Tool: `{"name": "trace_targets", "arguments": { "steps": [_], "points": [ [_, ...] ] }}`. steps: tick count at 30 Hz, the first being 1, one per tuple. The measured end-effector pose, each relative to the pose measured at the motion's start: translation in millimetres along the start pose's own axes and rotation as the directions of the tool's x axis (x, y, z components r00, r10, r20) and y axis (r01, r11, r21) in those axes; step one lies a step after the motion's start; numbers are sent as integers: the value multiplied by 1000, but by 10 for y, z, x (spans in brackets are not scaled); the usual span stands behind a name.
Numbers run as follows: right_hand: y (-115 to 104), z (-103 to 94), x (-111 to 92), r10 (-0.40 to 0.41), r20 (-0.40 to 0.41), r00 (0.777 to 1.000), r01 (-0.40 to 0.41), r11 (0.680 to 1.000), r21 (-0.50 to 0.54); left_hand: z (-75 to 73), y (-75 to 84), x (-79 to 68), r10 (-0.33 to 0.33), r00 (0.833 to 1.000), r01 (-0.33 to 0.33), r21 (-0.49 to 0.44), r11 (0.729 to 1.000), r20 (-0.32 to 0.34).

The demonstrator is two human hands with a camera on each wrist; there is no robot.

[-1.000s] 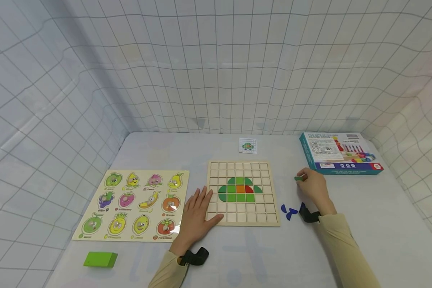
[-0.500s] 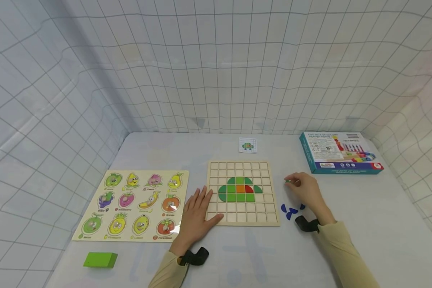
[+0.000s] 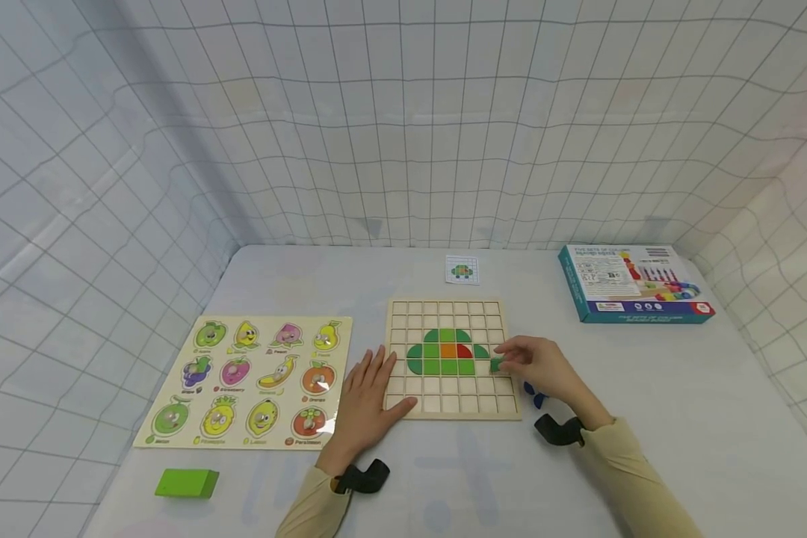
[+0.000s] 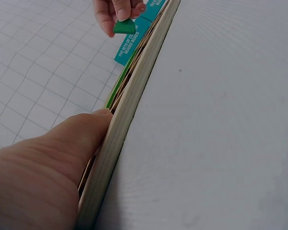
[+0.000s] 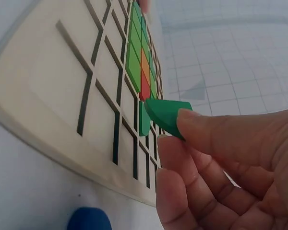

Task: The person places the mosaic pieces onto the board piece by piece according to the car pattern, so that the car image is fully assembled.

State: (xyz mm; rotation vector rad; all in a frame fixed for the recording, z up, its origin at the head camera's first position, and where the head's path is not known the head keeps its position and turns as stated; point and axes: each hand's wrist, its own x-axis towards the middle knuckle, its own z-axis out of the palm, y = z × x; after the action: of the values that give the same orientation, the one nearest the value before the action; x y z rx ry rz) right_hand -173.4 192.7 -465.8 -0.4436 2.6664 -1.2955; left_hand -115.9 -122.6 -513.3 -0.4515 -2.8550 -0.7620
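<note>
One smooth green rounded wedge (image 5: 165, 112) pinched in the right hand (image 3: 541, 368), btw; left hand (image 3: 365, 405) is spread, pale wooden gridded board (image 3: 450, 406) under its thumb.

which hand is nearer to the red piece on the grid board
Right. The right hand, pinching a green piece, is just to the right of the red piece; the left hand rests at the lower left corner of the grid board, farther away.

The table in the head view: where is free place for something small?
Free patches: behind the fruit board, between left sleeve and right sleeve, between right sleeve and box. Crowded: right side of the grid board, with right hand, green piece and blue pieces.
</note>
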Motion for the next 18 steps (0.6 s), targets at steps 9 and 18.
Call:
{"name": "trace_targets", "arguments": {
  "steps": [9, 18],
  "points": [
    [7, 91, 79, 0, 40, 999, -1, 1000, 30, 13, -15, 1, -1, 1000, 1, 5, 1000, 0],
    [16, 160, 165, -8, 54, 998, 9, 1000, -10, 28, -25, 4, 5, 1000, -5, -2, 1000, -5]
  ]
}}
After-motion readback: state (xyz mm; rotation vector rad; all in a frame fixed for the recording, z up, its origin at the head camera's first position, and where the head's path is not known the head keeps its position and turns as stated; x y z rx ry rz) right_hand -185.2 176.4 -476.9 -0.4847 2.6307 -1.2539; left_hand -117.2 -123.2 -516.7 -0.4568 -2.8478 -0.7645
